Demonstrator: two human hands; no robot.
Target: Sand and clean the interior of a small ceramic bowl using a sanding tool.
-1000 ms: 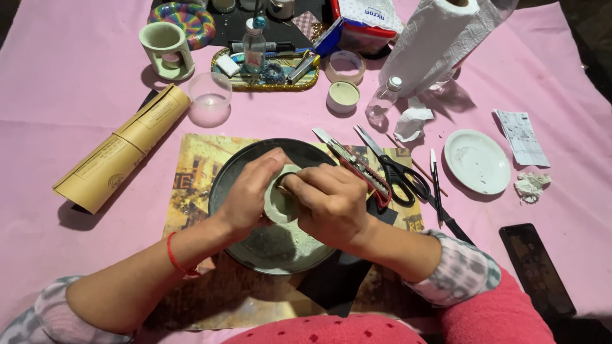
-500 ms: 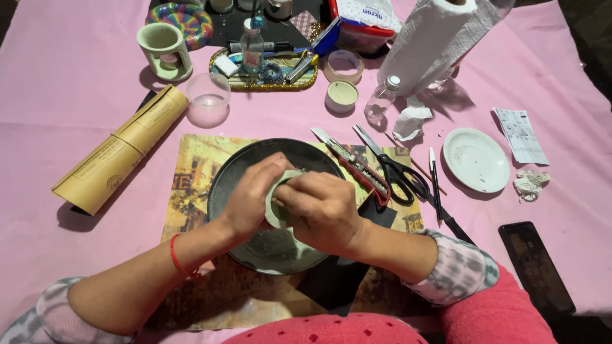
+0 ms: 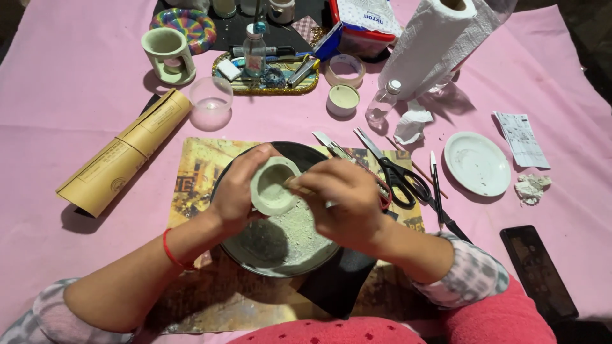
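A pink cloth [image 3: 64, 95] covers the table, seen from above. At the centre, a small pale-green clay pot [image 3: 274, 186] is held tilted over a dark round plate [image 3: 255, 245], its open mouth turned up toward the camera. The left hand [image 3: 237, 191] is wrapped around the pot's left side, fingers curled under it, with a red thread band at the wrist. The right hand [image 3: 344, 204] is closed narrowly, fingertips pinched at the pot's right rim; whether a thin tool is gripped there cannot be told. Pale powdery scrapings lie on the plate beneath the pot. The plate rests on a printed yellowish sheet [image 3: 191, 172].

Just right of the hands, black-handled scissors [image 3: 398, 178] lie beside a thin brush [image 3: 436, 188]. Further right, a small white saucer [image 3: 478, 164] sits apart, with a crumpled scrap [image 3: 530, 188] near it and a dark phone [image 3: 539, 271] at the table's edge. To the left, a rolled tan paper tube [image 3: 124, 153] lies diagonally. Behind it stands a clear plastic cup [image 3: 211, 102]. At the back are a pale-green oil burner [image 3: 167, 54], a gold-rimmed tray [image 3: 268, 83] of small items, a roll of tape [image 3: 345, 69], and a paper towel roll [image 3: 433, 44].
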